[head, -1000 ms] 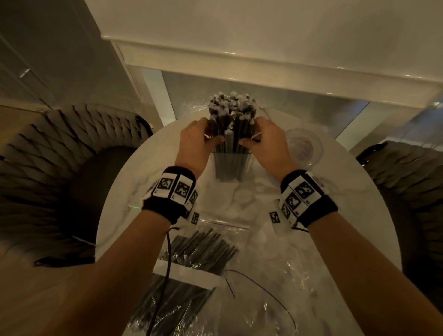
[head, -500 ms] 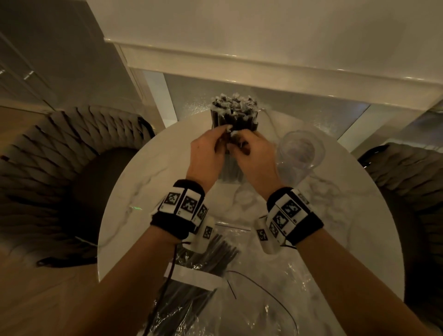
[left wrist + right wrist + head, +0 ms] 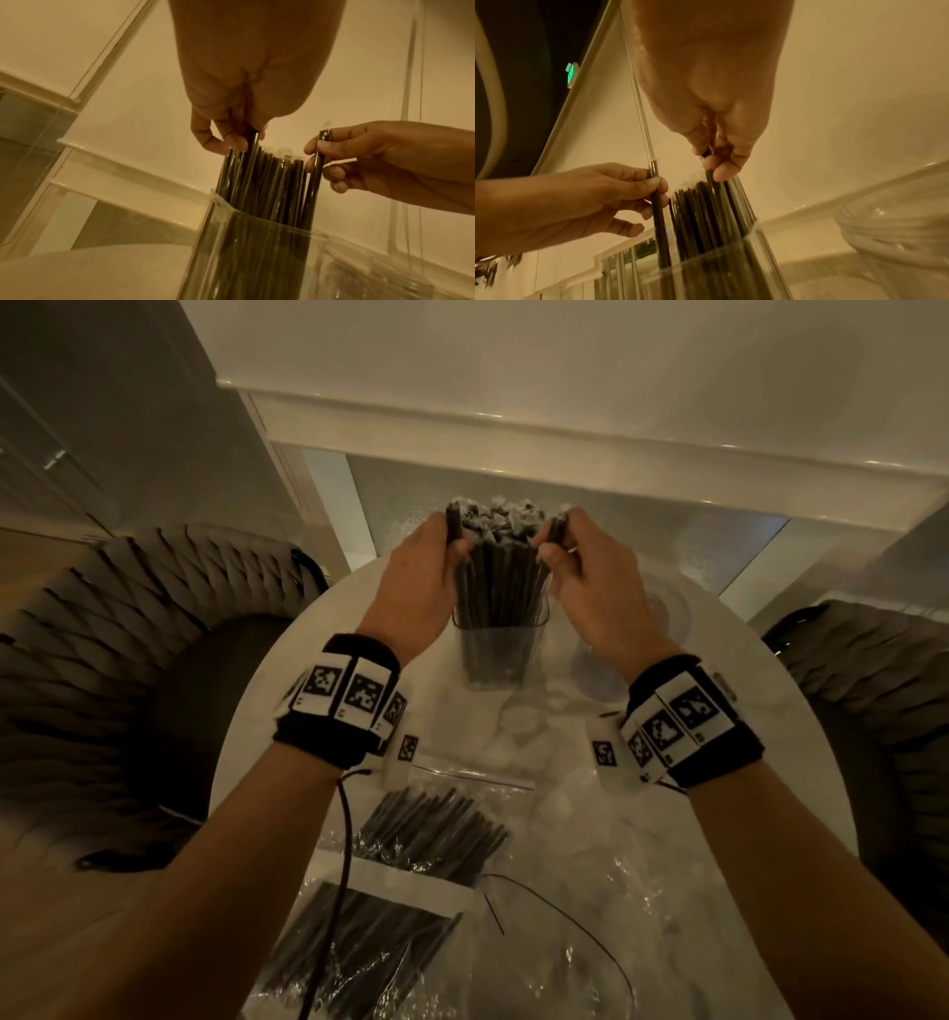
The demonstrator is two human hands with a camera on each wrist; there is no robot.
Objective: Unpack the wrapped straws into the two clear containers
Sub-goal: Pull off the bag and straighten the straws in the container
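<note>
Since half a second ago your hands have parted: left hand (image 3: 418,577) and right hand (image 3: 590,588) each pinch one wrapped straw (image 3: 253,150) at opposite sides of the packed square container (image 3: 495,649), probably to seat them

straws (image 3: 495,588) in container (image 3: 497,654) | second container (image 3: 662,629) right | bags (image 3: 411,865) before

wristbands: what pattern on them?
Black wristbands carrying white squares printed with black pixelated marker codes; clearest in the head view.
</note>
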